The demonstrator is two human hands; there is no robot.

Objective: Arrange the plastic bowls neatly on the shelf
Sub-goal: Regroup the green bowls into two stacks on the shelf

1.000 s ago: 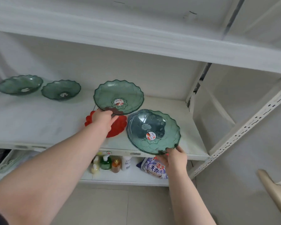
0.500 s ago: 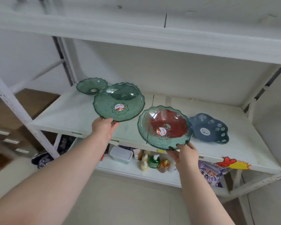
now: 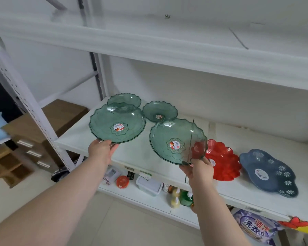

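Left hand (image 3: 103,150): gripping the near rim of a large green bowl (image 3: 117,122), thumb over the edge, holding it tilted up above the left part of the shelf (image 3: 82,139).
Right hand (image 3: 200,172): pinching the near rim of a second large green bowl (image 3: 177,141), also tilted toward the camera and held off the shelf, just beside the first.
Bowls at the back: two smaller green bowls rest on the shelf near the wall, one (image 3: 124,100) partly hidden behind the left-hand bowl, the other (image 3: 160,110) showing between the two held bowls.
Bowls to the right: a red bowl (image 3: 222,160) lies on the shelf with its left edge seen through the right-hand bowl; a blue bowl (image 3: 268,173) with white flower marks sits just beside it, near the front edge.
Shelf space: bare white board lies below and in front of the held bowls, so there is room to set them down.
Done so far: judging by how things lie, four bowls are resting on the shelf, the green pair grouped together at the back left.
Left to do: both large green bowls are not yet placed; they probably belong in front of, or stacked with, the green pair. The red and blue bowls sit somewhat unevenly and may want straightening.
Below: bottles and small containers on the lower shelf (image 3: 149,196) look unrelated to the task.
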